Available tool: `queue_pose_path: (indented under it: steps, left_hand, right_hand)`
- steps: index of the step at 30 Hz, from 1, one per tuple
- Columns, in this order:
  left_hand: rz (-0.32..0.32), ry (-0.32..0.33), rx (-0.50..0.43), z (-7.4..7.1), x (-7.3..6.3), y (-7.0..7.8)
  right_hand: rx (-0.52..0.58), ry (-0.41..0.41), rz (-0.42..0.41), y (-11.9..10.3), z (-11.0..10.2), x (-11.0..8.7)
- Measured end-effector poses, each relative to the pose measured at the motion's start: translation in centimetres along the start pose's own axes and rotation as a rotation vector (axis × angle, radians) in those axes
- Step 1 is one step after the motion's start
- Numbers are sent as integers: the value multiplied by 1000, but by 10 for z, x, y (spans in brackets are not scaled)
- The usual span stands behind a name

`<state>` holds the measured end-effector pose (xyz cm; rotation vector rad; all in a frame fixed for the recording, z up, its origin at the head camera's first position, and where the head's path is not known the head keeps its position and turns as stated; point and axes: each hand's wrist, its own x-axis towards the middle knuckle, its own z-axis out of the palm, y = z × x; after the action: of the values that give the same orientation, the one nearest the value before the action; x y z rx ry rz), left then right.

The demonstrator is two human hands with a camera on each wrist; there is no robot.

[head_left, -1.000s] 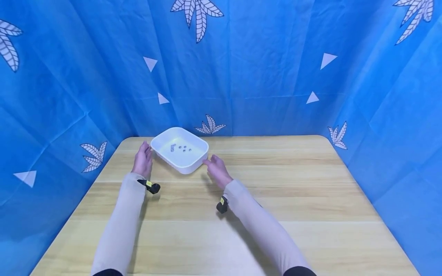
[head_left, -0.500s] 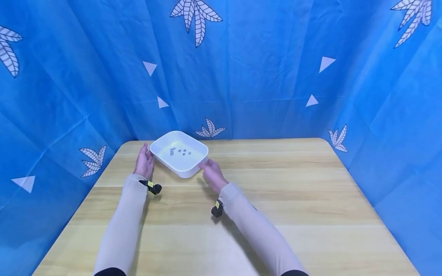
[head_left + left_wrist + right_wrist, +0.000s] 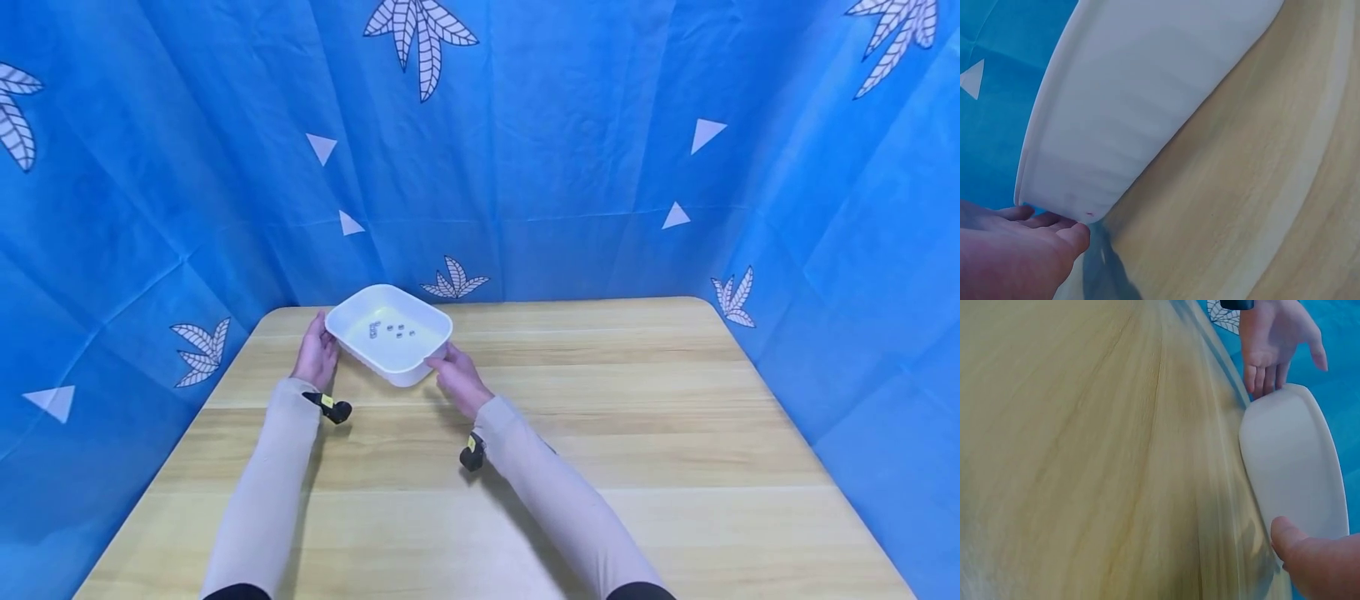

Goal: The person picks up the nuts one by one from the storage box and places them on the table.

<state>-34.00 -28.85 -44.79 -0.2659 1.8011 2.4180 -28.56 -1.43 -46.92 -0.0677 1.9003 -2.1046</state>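
Note:
A shallow white plastic bin (image 3: 405,377) with rounded corners stands at the back left of the table. Several small greyish pieces (image 3: 372,331), too tiny to identify, lie on its floor. My left hand (image 3: 316,357) is at the bin's left corner, its extended fingers (image 3: 1269,378) against the wall and the thumb held away in the right wrist view. At the right corner my right hand (image 3: 461,379) grips the bin, thumb (image 3: 1286,534) pressed on the near wall and the other fingers hidden behind it.
The wooden table (image 3: 600,400) stretches forward and to the right of the bin. A blue curtain (image 3: 570,167) with leaf prints hangs close behind the bin and along both sides. Each wrist wears a small black camera (image 3: 472,454).
My right hand has moved left and closed on the bin's right corner. My left fingers have come in against the left corner. The bin's contents look unchanged.

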Motion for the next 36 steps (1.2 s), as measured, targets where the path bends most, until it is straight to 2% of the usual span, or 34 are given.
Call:
queue_pose_path:
  steps: [9,16,22,29,36]
  left_hand:
    - [-6,3,5,1,-7,-5]
    - [21,-9,36,-1,-13,-9]
    - [11,-18,66,-2,-19,-12]
    - [-22,19,94,5,-28,-15]
    - [-26,24,65,16,-39,-17]
  right_hand:
    - [-100,-4,-11,0,-5,-3]
    - [-124,11,-6,-2,-8,-6]
    - [-115,11,-9,-1,-11,-9]
    - [-149,17,-22,-1,-18,-11]
    - [-169,29,-37,-2,-28,-13]
